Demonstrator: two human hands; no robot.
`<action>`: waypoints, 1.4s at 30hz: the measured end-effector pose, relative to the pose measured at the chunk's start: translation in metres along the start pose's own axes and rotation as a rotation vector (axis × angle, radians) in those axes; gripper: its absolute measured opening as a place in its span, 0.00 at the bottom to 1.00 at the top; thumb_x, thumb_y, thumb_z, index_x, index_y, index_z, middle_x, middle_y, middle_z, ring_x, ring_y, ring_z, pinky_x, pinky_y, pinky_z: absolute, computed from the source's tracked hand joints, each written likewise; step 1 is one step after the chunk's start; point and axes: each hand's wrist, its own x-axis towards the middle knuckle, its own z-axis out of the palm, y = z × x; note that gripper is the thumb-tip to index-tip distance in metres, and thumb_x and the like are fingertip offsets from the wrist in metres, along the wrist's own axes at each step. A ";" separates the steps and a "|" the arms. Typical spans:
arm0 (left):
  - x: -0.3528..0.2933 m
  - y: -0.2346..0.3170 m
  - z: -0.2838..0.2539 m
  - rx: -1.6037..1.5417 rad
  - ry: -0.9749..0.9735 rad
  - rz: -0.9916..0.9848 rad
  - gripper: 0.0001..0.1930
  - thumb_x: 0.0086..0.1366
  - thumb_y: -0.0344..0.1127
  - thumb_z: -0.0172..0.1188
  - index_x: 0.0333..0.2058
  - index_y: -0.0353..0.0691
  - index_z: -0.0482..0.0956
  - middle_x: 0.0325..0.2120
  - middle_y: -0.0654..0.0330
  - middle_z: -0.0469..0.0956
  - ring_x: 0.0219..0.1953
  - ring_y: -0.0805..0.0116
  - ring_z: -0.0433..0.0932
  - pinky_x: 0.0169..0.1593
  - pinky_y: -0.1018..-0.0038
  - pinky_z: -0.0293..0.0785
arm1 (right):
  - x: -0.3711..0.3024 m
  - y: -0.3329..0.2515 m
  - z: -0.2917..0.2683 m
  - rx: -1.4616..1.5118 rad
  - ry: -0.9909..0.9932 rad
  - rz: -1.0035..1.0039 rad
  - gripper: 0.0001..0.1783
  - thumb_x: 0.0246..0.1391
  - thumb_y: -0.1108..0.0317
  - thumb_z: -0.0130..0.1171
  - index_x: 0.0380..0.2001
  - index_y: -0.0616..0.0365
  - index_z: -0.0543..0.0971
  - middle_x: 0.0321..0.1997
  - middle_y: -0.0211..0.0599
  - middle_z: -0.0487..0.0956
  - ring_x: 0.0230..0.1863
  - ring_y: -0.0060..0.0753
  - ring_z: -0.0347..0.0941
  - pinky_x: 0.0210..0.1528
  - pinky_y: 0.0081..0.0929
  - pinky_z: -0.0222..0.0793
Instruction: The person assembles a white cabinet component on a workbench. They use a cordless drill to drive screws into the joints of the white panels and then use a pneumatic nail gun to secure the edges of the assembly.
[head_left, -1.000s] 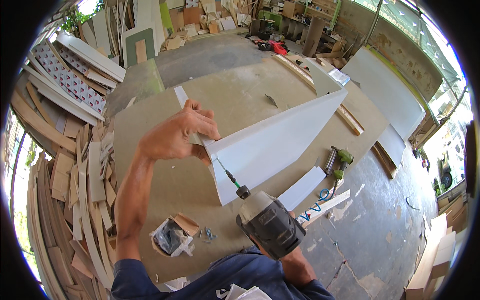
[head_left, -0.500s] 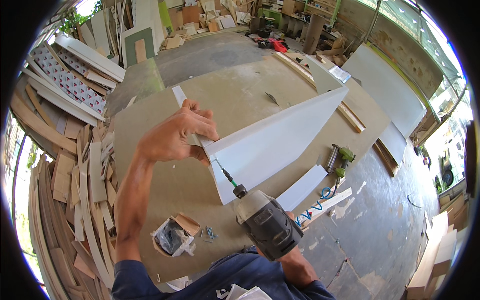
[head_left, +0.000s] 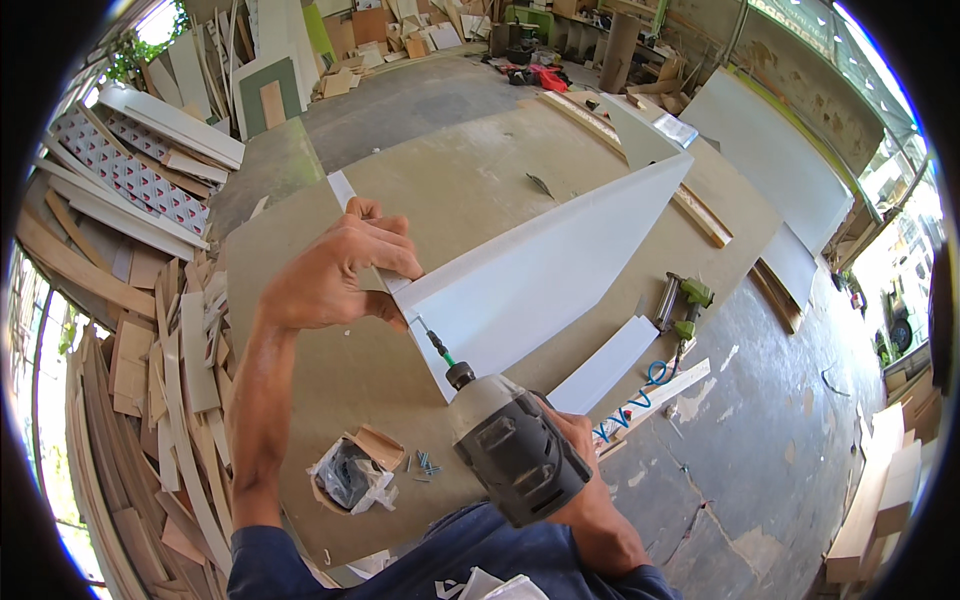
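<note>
My left hand pinches the corner where a long white board standing on edge meets a narrower white board. Its thumb presses the near side while the fingers curl over the top edge. My right hand grips a black and grey cordless drill, largely hiding the handle from view. The drill's bit points up and left at the narrower board's face, close to my left thumb. A thin screw appears to sit at the bit's tip.
Loose screws lie beside a torn box with plastic on the tan worktable. A green nail gun with a coiled blue hose rests on the right. Timber offcuts pile up along the left.
The drill and my right hand have shifted slightly left in the view. My left hand keeps its pinch on the boards' corner. The whole view has turned a little.
</note>
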 end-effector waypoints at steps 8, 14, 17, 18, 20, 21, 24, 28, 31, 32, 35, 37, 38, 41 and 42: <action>-0.001 -0.002 0.000 0.005 0.021 0.035 0.19 0.34 0.26 0.79 0.30 0.44 0.87 0.24 0.72 0.81 0.35 0.74 0.73 0.49 0.68 0.52 | 0.004 0.000 0.000 0.021 -0.005 0.035 0.31 0.38 0.70 0.71 0.51 0.65 0.77 0.35 0.48 0.81 0.34 0.51 0.80 0.39 0.36 0.73; 0.002 0.000 0.000 0.013 0.007 0.026 0.19 0.34 0.27 0.79 0.30 0.44 0.87 0.24 0.71 0.82 0.34 0.73 0.72 0.47 0.68 0.52 | 0.007 0.002 -0.001 0.041 -0.015 0.036 0.32 0.38 0.70 0.71 0.51 0.65 0.77 0.35 0.49 0.81 0.35 0.52 0.79 0.40 0.36 0.72; 0.002 -0.002 0.002 0.007 0.012 0.043 0.19 0.34 0.26 0.79 0.30 0.43 0.87 0.24 0.71 0.82 0.33 0.73 0.72 0.47 0.68 0.52 | 0.009 0.003 -0.002 0.016 -0.015 0.014 0.32 0.38 0.70 0.71 0.51 0.66 0.77 0.34 0.49 0.81 0.33 0.53 0.79 0.40 0.37 0.73; 0.002 -0.002 0.002 0.004 0.014 0.052 0.19 0.34 0.26 0.79 0.31 0.43 0.87 0.24 0.71 0.82 0.33 0.73 0.72 0.47 0.68 0.52 | 0.009 0.003 -0.002 0.009 -0.012 0.003 0.32 0.37 0.70 0.71 0.51 0.66 0.77 0.34 0.50 0.81 0.33 0.53 0.79 0.40 0.37 0.73; 0.001 -0.001 0.001 0.003 0.021 0.046 0.19 0.34 0.25 0.79 0.31 0.43 0.87 0.24 0.71 0.82 0.33 0.73 0.72 0.47 0.68 0.52 | 0.010 0.004 0.001 0.025 -0.010 0.023 0.33 0.37 0.70 0.71 0.52 0.66 0.77 0.34 0.50 0.80 0.32 0.54 0.79 0.39 0.37 0.73; 0.000 -0.001 0.000 0.002 0.025 0.044 0.19 0.34 0.25 0.79 0.31 0.43 0.87 0.24 0.70 0.82 0.33 0.73 0.72 0.48 0.67 0.52 | 0.010 0.005 0.002 0.033 -0.008 0.033 0.33 0.37 0.70 0.71 0.52 0.66 0.77 0.34 0.50 0.80 0.32 0.54 0.79 0.39 0.37 0.73; -0.001 0.001 0.000 0.004 0.012 0.032 0.19 0.34 0.25 0.79 0.31 0.43 0.88 0.24 0.70 0.82 0.33 0.73 0.72 0.48 0.67 0.52 | 0.010 0.008 0.001 -0.006 -0.020 0.003 0.34 0.36 0.70 0.71 0.52 0.66 0.77 0.34 0.51 0.80 0.32 0.54 0.80 0.39 0.36 0.74; 0.001 0.001 0.001 -0.004 0.014 0.021 0.19 0.33 0.24 0.79 0.30 0.44 0.87 0.24 0.71 0.82 0.33 0.73 0.72 0.50 0.67 0.52 | 0.012 0.009 0.001 -0.013 -0.024 0.029 0.35 0.36 0.71 0.72 0.53 0.66 0.76 0.35 0.51 0.81 0.32 0.55 0.80 0.39 0.36 0.74; 0.001 0.001 0.002 -0.010 0.013 0.014 0.20 0.33 0.24 0.78 0.30 0.45 0.87 0.24 0.72 0.81 0.34 0.72 0.71 0.51 0.66 0.52 | 0.012 0.011 0.002 -0.019 -0.024 0.019 0.35 0.36 0.71 0.72 0.52 0.67 0.76 0.35 0.52 0.81 0.32 0.55 0.80 0.40 0.36 0.74; 0.000 0.001 0.001 -0.002 0.006 0.014 0.20 0.33 0.24 0.78 0.30 0.44 0.87 0.24 0.71 0.81 0.33 0.72 0.71 0.50 0.67 0.52 | 0.013 0.011 0.002 -0.030 -0.028 0.016 0.35 0.36 0.71 0.72 0.52 0.67 0.76 0.35 0.52 0.81 0.33 0.55 0.80 0.40 0.36 0.75; 0.000 0.001 0.001 0.004 0.006 0.020 0.20 0.33 0.24 0.79 0.31 0.43 0.88 0.25 0.70 0.82 0.34 0.72 0.71 0.49 0.68 0.52 | 0.013 0.012 0.003 -0.027 -0.034 0.016 0.35 0.35 0.71 0.72 0.52 0.68 0.76 0.36 0.52 0.81 0.33 0.55 0.80 0.41 0.36 0.75; 0.000 0.001 0.001 0.002 0.007 0.021 0.20 0.33 0.23 0.79 0.31 0.43 0.88 0.25 0.71 0.82 0.34 0.73 0.71 0.49 0.68 0.52 | 0.014 0.012 0.003 -0.032 -0.037 0.016 0.36 0.35 0.70 0.73 0.52 0.68 0.76 0.37 0.52 0.81 0.34 0.55 0.81 0.41 0.36 0.75; -0.001 0.001 0.001 0.002 0.004 0.019 0.20 0.33 0.24 0.79 0.31 0.43 0.88 0.25 0.71 0.82 0.34 0.73 0.71 0.49 0.68 0.52 | 0.014 0.012 0.003 -0.044 -0.041 0.015 0.36 0.35 0.70 0.73 0.52 0.68 0.76 0.37 0.52 0.82 0.34 0.55 0.81 0.41 0.36 0.75; -0.002 0.000 0.002 0.006 0.012 0.028 0.21 0.33 0.24 0.79 0.32 0.43 0.88 0.26 0.71 0.82 0.34 0.73 0.71 0.49 0.68 0.52 | 0.014 0.010 0.001 -0.046 -0.034 0.024 0.38 0.34 0.69 0.74 0.53 0.68 0.76 0.37 0.52 0.82 0.34 0.55 0.81 0.42 0.36 0.75; -0.002 -0.001 0.002 0.008 0.018 0.034 0.21 0.33 0.24 0.79 0.32 0.43 0.88 0.26 0.71 0.82 0.35 0.73 0.71 0.49 0.68 0.53 | 0.014 0.009 0.001 -0.041 -0.030 0.030 0.38 0.33 0.69 0.74 0.54 0.68 0.76 0.37 0.52 0.82 0.34 0.55 0.81 0.42 0.36 0.75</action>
